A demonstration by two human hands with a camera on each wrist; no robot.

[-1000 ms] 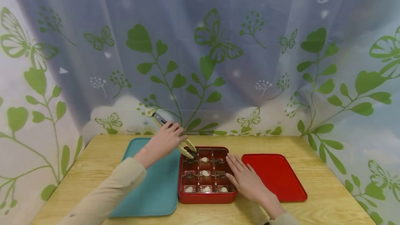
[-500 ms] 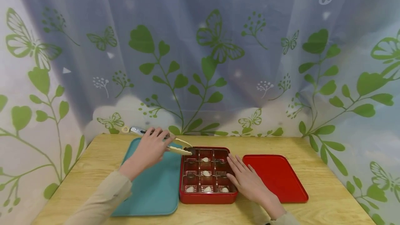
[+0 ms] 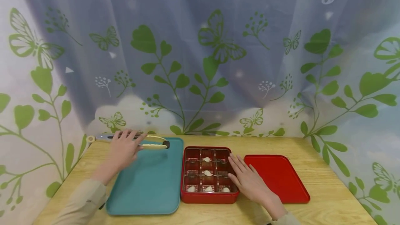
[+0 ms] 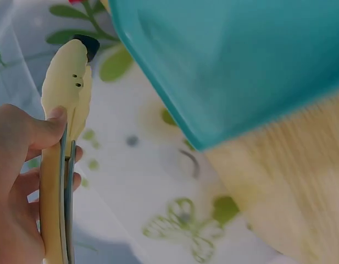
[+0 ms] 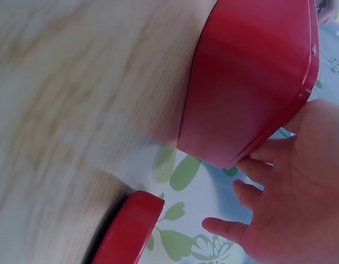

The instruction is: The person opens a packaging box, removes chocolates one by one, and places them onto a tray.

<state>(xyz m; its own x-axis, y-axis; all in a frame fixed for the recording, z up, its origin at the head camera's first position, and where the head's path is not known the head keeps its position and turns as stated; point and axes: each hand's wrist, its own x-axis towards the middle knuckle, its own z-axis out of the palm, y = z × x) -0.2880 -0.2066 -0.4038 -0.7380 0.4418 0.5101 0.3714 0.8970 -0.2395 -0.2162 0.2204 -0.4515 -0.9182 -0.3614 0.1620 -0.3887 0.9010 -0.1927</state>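
My left hand (image 3: pixel 124 150) grips a pair of tongs (image 3: pixel 153 146) with cream scalloped tips over the far part of a teal tray (image 3: pixel 147 183). Pinched at the tips is a small dark piece (image 4: pixel 88 46), seen dark and blocky in the left wrist view. To the tray's right stands a red box (image 3: pixel 208 198) divided into several compartments. White pieces (image 3: pixel 207 173) and dark pieces (image 3: pixel 192 174) lie in it. My right hand (image 3: pixel 250 178) rests with extended fingers along the box's right rim; the right wrist view shows fingertips at the red wall (image 5: pixel 240 88).
A flat red lid (image 3: pixel 276 178) lies to the right of the box, partly behind my right hand. Everything stands on a light wooden table (image 3: pixel 331 190). A curtain with leaf and butterfly prints (image 3: pixel 200 61) hangs right behind the table's far edge.
The tongs, lowered into the box's back left compartment earlier, have come out with the dark piece and moved left over the tray, now lying nearly level. My right hand has stayed at the box.
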